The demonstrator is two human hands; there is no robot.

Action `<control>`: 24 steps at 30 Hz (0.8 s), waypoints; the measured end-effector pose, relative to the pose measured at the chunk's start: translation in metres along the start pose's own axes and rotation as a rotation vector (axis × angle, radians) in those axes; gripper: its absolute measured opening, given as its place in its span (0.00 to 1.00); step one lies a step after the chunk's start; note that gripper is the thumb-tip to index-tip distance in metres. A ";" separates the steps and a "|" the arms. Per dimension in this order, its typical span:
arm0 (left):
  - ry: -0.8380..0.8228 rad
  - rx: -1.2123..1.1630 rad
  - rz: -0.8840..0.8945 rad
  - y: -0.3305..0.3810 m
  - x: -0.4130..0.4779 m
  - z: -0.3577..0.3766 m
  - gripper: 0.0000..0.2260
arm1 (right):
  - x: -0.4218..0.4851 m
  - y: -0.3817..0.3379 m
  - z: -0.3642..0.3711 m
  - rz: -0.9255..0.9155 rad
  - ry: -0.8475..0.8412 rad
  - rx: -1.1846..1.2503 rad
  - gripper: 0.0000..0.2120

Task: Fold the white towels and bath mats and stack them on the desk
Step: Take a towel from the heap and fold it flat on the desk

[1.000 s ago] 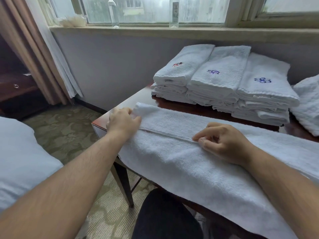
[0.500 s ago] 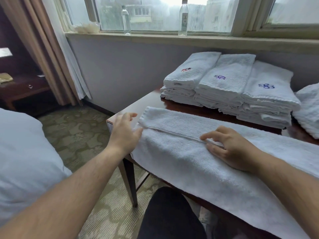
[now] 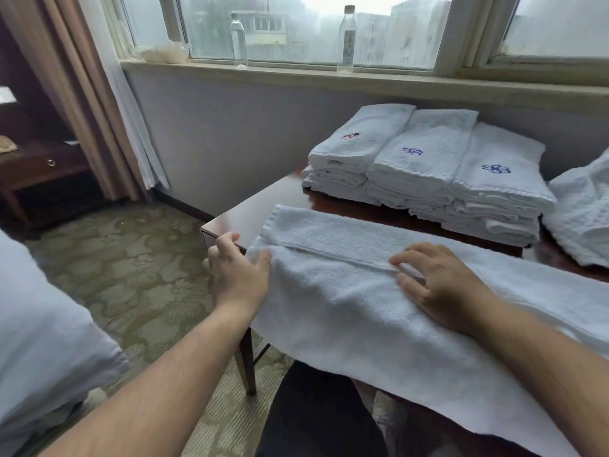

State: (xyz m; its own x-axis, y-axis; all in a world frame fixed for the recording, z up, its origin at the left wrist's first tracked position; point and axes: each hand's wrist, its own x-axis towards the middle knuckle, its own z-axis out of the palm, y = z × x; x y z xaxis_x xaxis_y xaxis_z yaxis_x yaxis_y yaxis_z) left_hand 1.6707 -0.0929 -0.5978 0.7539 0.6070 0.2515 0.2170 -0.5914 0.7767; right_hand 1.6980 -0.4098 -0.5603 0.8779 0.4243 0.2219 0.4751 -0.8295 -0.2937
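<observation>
A long white towel, folded lengthwise, lies across the near edge of the dark wooden desk, and its front part hangs over the edge. My left hand is at the towel's left end, with the thumb on top of the bunched corner and the fingers curled at the desk's edge. My right hand lies flat with spread fingers on the folded seam near the towel's middle. Three stacks of folded white towels with embroidered marks stand at the back of the desk.
A loose heap of white towels lies at the desk's right end. Two bottles stand on the windowsill. A bed is at the left, with a nightstand and curtain beyond it. Patterned carpet covers the floor.
My left hand slid off the towel's top to its left end and its fingers curled there. My right hand stayed on the seam with its fingers spread wider.
</observation>
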 end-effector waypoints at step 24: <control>-0.593 0.253 1.167 0.167 -0.059 0.128 0.15 | -0.124 0.121 -0.068 0.642 0.221 -0.122 0.22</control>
State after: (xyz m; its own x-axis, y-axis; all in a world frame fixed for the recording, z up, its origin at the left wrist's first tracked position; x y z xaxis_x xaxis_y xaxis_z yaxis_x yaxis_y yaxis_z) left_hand 1.7420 -0.2959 -0.5569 0.7155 -0.6023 0.3539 -0.6763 -0.7241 0.1352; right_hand 1.6423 -0.5873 -0.5597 0.9443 -0.2380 0.2273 -0.1564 -0.9322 -0.3263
